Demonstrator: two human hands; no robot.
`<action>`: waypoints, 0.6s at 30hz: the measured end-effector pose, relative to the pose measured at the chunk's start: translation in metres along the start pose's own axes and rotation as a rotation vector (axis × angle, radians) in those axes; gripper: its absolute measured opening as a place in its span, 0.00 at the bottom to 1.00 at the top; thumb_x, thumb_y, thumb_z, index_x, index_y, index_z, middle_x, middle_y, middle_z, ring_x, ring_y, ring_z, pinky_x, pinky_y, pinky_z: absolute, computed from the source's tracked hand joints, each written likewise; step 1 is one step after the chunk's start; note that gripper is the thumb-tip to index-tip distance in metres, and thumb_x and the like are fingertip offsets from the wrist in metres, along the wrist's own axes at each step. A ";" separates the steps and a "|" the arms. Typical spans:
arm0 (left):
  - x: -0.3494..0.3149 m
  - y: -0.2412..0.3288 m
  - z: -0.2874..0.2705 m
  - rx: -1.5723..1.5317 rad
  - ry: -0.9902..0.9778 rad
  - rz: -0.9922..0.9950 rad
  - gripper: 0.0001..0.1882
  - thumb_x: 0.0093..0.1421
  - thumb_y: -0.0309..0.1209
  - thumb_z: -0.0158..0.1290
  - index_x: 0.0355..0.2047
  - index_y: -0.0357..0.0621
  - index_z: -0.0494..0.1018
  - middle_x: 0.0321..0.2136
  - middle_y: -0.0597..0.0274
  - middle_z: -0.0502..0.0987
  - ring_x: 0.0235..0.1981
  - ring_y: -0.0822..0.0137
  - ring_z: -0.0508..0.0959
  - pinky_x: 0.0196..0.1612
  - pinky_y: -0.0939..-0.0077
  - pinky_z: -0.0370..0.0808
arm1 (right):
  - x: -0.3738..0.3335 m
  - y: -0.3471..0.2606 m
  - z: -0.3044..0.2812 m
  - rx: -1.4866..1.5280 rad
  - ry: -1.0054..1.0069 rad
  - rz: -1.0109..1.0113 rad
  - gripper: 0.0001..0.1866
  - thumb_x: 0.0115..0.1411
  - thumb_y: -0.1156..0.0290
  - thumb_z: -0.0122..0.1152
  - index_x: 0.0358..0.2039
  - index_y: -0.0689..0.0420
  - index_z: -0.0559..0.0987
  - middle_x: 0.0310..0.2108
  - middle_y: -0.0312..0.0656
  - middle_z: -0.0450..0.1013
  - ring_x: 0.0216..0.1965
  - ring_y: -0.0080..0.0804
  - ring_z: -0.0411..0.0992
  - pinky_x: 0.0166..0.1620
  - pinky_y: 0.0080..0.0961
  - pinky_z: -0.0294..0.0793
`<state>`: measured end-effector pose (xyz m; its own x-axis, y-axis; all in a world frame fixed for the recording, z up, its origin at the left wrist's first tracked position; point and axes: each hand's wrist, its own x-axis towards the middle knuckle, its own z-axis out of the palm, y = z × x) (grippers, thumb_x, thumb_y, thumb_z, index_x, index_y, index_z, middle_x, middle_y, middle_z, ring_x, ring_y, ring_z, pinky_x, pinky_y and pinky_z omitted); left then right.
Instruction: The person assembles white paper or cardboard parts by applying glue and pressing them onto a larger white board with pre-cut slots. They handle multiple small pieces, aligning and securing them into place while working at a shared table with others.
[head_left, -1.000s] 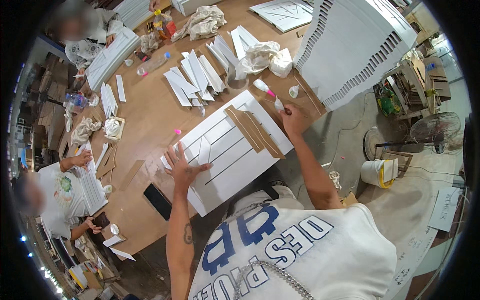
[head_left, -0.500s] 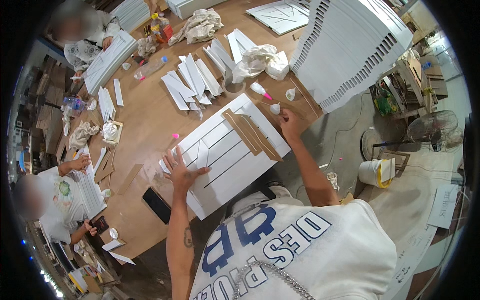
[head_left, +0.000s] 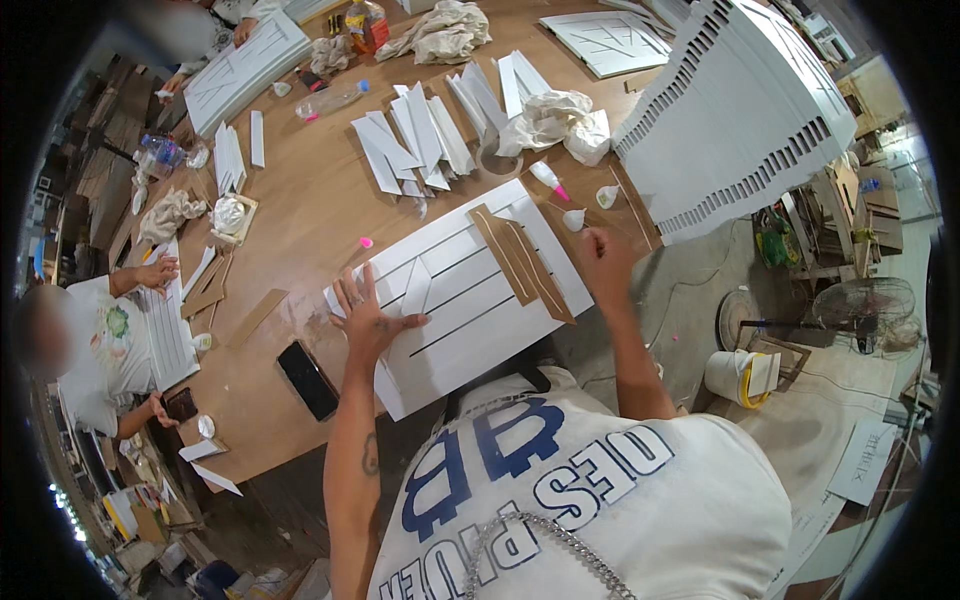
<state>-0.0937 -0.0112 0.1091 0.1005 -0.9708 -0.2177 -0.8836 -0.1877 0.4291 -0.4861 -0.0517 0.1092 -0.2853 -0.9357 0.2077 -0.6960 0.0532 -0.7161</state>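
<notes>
A white grooved panel point(head_left: 470, 310) lies across the near edge of the brown table. My left hand point(head_left: 368, 318) rests on its left part with fingers spread, beside a small white angled strip point(head_left: 417, 288). Brown thin strips point(head_left: 522, 262) lie across the panel's right part. Just past the panel's right edge is my right hand point(head_left: 607, 262), fingers curled closed; whatever they may hold is hidden. Close to it on the table sit small white pointed pieces point(head_left: 574, 219) and a white bottle with a pink tip point(head_left: 548, 180).
Loose white strips point(head_left: 410, 140) and crumpled cloths point(head_left: 560, 125) lie beyond the panel. A tall stack of white panels point(head_left: 730, 130) stands at the right. A phone point(head_left: 308, 380) lies left of my arm. Two people work at the left; a fan point(head_left: 865, 310) and bucket point(head_left: 738, 375) stand right.
The view has shifted slightly. My right hand has drawn back a little toward me from the small white pointed piece. My left hand stays spread on the panel.
</notes>
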 end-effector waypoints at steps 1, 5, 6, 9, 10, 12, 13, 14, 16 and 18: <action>0.002 0.001 0.002 0.024 -0.012 -0.007 0.78 0.23 0.71 0.68 0.70 0.42 0.49 0.71 0.40 0.39 0.71 0.36 0.36 0.59 0.20 0.39 | -0.012 -0.009 0.007 0.005 -0.046 -0.047 0.11 0.62 0.65 0.61 0.37 0.60 0.81 0.28 0.46 0.78 0.27 0.35 0.77 0.32 0.31 0.74; 0.005 0.002 0.006 0.076 -0.038 -0.031 0.79 0.23 0.72 0.68 0.72 0.47 0.47 0.71 0.43 0.37 0.72 0.38 0.34 0.60 0.20 0.40 | -0.038 -0.044 0.047 -0.221 -0.180 -0.246 0.18 0.56 0.62 0.68 0.41 0.60 0.78 0.35 0.47 0.75 0.36 0.43 0.76 0.37 0.37 0.76; 0.004 0.002 0.004 0.080 -0.037 -0.038 0.79 0.23 0.72 0.68 0.72 0.47 0.46 0.72 0.42 0.36 0.72 0.38 0.34 0.60 0.20 0.40 | -0.040 -0.060 0.058 -0.279 -0.198 -0.243 0.19 0.55 0.61 0.69 0.42 0.60 0.78 0.37 0.48 0.74 0.39 0.45 0.74 0.39 0.38 0.75; 0.001 -0.005 0.004 0.017 -0.002 -0.005 0.78 0.24 0.73 0.67 0.71 0.44 0.49 0.71 0.36 0.39 0.71 0.34 0.34 0.58 0.16 0.36 | -0.038 -0.086 0.076 -0.404 -0.212 -0.248 0.24 0.52 0.59 0.71 0.42 0.62 0.76 0.43 0.50 0.70 0.45 0.47 0.71 0.45 0.41 0.75; 0.001 -0.006 0.004 0.003 -0.006 0.001 0.78 0.24 0.72 0.67 0.71 0.44 0.49 0.71 0.36 0.39 0.71 0.35 0.33 0.58 0.16 0.35 | -0.036 -0.092 0.082 -0.436 -0.211 -0.249 0.25 0.51 0.58 0.71 0.41 0.63 0.75 0.45 0.50 0.69 0.46 0.47 0.70 0.46 0.41 0.74; 0.003 -0.003 0.005 -0.028 -0.010 0.009 0.78 0.24 0.72 0.68 0.71 0.45 0.48 0.71 0.36 0.38 0.72 0.36 0.31 0.58 0.16 0.33 | -0.030 -0.092 0.088 -0.509 -0.195 -0.250 0.25 0.51 0.59 0.71 0.41 0.63 0.75 0.44 0.49 0.70 0.46 0.47 0.70 0.46 0.41 0.74; 0.002 -0.003 0.004 -0.022 -0.017 0.003 0.78 0.24 0.72 0.68 0.72 0.46 0.47 0.71 0.36 0.38 0.72 0.37 0.31 0.58 0.16 0.32 | -0.027 -0.091 0.090 -0.546 -0.187 -0.254 0.25 0.50 0.59 0.71 0.41 0.63 0.75 0.44 0.48 0.70 0.47 0.46 0.70 0.46 0.41 0.74; 0.002 -0.005 0.003 -0.016 -0.023 -0.002 0.79 0.24 0.71 0.68 0.72 0.46 0.47 0.71 0.36 0.38 0.72 0.37 0.31 0.58 0.16 0.31 | -0.027 -0.090 0.094 -0.555 -0.196 -0.229 0.23 0.51 0.59 0.70 0.40 0.62 0.76 0.44 0.48 0.70 0.47 0.45 0.70 0.46 0.41 0.74; 0.002 -0.003 0.006 0.005 -0.023 -0.009 0.78 0.24 0.71 0.68 0.72 0.47 0.46 0.71 0.36 0.39 0.72 0.38 0.31 0.58 0.16 0.31 | -0.024 -0.089 0.096 -0.591 -0.232 -0.210 0.21 0.52 0.60 0.69 0.39 0.62 0.77 0.44 0.48 0.70 0.48 0.45 0.70 0.46 0.40 0.74; 0.002 -0.004 0.004 -0.011 -0.014 -0.010 0.78 0.25 0.71 0.68 0.72 0.48 0.46 0.71 0.36 0.39 0.72 0.37 0.32 0.58 0.16 0.31 | -0.024 -0.086 0.100 -0.613 -0.241 -0.200 0.18 0.54 0.60 0.68 0.36 0.62 0.79 0.44 0.48 0.70 0.49 0.45 0.70 0.47 0.40 0.75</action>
<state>-0.0924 -0.0114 0.1034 0.1027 -0.9669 -0.2337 -0.8777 -0.1986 0.4361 -0.3538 -0.0682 0.0992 -0.0078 -0.9958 0.0917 -0.9873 -0.0069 -0.1588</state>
